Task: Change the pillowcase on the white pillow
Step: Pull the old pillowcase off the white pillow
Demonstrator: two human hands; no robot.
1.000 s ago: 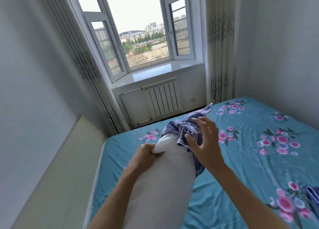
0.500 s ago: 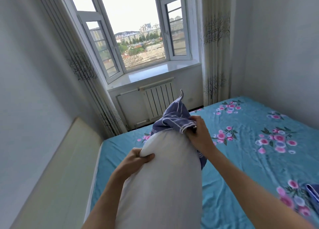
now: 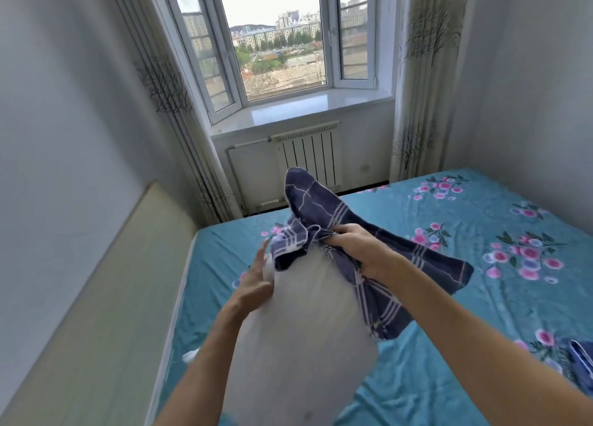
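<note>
The white pillow (image 3: 305, 329) stands on end in front of me, rising from the bottom of the view. A dark blue checked pillowcase (image 3: 324, 210) hangs bunched over its far tip and trails down its right side. My right hand (image 3: 356, 249) is shut on the gathered cloth at the pillow's top. My left hand (image 3: 256, 281) is beside the pillow's upper left edge, fingers spread, blurred and holding nothing.
The bed's teal floral sheet (image 3: 481, 233) spreads to the right and ahead. A beige headboard (image 3: 112, 297) lines the left wall. A radiator (image 3: 308, 159) sits under the open window (image 3: 279, 40). Another piece of blue cloth (image 3: 582, 358) lies at the right edge.
My left hand has let go of the pillow's top and opened. My right hand pulled the pillowcase up and to the right, so more of it hangs free.
</note>
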